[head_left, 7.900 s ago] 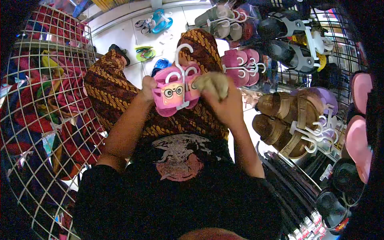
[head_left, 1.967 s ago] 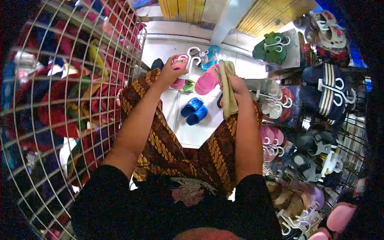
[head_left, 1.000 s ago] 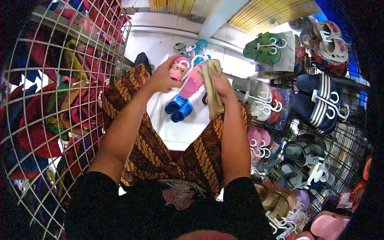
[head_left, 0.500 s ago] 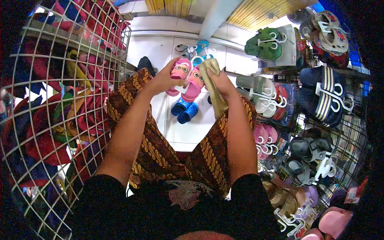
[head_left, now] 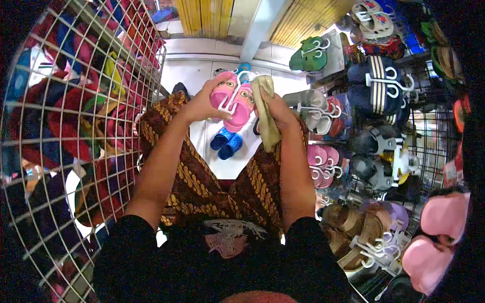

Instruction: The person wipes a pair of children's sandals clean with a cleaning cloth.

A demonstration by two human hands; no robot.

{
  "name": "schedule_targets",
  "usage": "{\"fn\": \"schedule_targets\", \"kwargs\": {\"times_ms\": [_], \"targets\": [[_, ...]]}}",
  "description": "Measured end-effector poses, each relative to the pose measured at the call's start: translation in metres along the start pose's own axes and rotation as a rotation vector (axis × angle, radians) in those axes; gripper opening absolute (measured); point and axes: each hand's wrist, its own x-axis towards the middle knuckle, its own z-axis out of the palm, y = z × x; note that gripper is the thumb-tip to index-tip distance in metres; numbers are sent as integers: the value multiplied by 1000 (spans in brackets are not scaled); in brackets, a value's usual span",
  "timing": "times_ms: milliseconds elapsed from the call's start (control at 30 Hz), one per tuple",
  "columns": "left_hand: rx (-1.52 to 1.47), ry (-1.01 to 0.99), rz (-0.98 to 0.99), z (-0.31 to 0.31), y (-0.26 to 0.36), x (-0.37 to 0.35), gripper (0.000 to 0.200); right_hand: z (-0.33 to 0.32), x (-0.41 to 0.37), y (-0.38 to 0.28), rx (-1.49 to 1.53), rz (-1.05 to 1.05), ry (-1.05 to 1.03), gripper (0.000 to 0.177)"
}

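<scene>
My left hand [head_left: 198, 104] was closed around the pair of pink sandals [head_left: 233, 97], fingers wrapped over the outer one, and held them up in front of me above my knees. The two sandals hung together on a white hanger [head_left: 234, 100], and each showed a small face with round glasses near its top. My right hand [head_left: 279, 108] was clenched on a pale yellow cloth [head_left: 266, 117], the upper end of which pressed against the side of the nearer sandal while the rest hung down over my wrist. Both hands were close together, the sandals between them. Below them, on the white tiled floor [head_left: 222, 169], a pair of blue clogs [head_left: 226, 143] lay between my legs in their brown patterned trousers [head_left: 197, 182]. A wire rack [head_left: 65, 151] full of red and dark footwear stood along my left side. On my right, a display held green sandals [head_left: 308, 54] near its top, navy striped slides [head_left: 376, 83] beside them, pink slippers [head_left: 319, 162] lower down and brown sandals [head_left: 353, 230] towards its bottom edge.
</scene>
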Motion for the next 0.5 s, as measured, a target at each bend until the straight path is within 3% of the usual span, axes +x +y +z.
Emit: {"fn": "schedule_targets", "kwargs": {"times_ms": [167,267,367,467,500], "targets": [[199,96,234,13,68,-31,107,29,-93,-47,-181,-116,149,48],[311,125,239,29,95,-46,103,22,-121,-35,-224,-177,186,46],[208,65,299,52,109,-56,92,3,-150,-18,-241,-261,300,46],[225,-8,272,77,117,-72,88,-1,-196,-8,-339,-156,469,56],[226,-24,272,89,114,-79,88,17,-223,-26,-194,-14,423,59]]}}
